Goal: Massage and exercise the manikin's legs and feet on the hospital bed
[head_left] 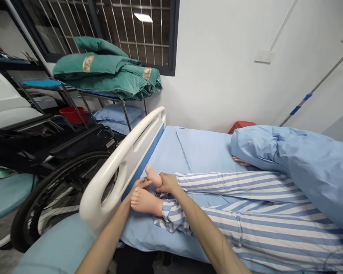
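The two bare hands are close together above the feet of a lying figure dressed in blue-and-white striped pyjamas (263,217), on a hospital bed with a smooth light-blue sheet (171,152). The right hand (168,183) closes around the ankle of the farther pale bare foot (153,177), whose toes point up and away. The left hand (140,184) is just beside it and its fingers touch this same foot, but I cannot tell how firmly they hold. The nearer pale bare foot (145,201) lies on its side just below both hands and its ankle goes into the striped trouser cuff.

A curved white plastic side rail (114,171) stands along the bed edge, and both forearms pass near it. A crumpled light-blue quilt (303,163) covers the upper body of the figure. Beyond the rail stands a black wheelchair with a large spoked wheel (60,198). Behind it, a metal rack (103,95) carries folded green quilts (105,72) and a blue pillow (118,116), with a red basin (72,115) near it.
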`<control>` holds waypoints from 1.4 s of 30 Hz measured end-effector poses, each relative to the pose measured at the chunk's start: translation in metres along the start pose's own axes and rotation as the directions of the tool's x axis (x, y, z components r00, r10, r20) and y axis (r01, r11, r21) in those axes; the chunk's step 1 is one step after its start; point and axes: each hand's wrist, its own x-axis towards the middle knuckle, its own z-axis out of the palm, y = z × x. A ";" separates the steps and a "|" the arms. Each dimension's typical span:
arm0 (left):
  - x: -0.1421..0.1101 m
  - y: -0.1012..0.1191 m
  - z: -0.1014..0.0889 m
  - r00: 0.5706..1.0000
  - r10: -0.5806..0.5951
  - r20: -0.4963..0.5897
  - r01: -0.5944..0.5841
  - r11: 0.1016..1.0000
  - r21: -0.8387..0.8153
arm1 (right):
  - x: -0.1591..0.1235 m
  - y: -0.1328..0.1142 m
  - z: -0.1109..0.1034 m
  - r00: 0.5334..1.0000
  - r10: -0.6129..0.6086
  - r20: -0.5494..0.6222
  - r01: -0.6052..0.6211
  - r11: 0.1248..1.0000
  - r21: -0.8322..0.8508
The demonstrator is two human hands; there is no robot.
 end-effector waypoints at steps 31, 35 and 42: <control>-0.027 0.039 0.010 0.817 -0.393 -0.422 0.401 0.913 -0.074 | 0.004 0.003 0.014 0.995 -0.015 -0.094 0.007 0.996 -0.088; -0.027 0.045 0.004 0.791 -0.427 -0.439 0.426 0.898 -0.106 | 0.004 0.004 0.014 0.994 -0.030 -0.105 0.018 0.994 -0.111; -0.021 0.051 0.002 0.746 -0.512 -0.425 0.519 0.848 -0.111 | 0.007 0.007 0.018 0.989 -0.046 -0.137 0.025 0.988 -0.151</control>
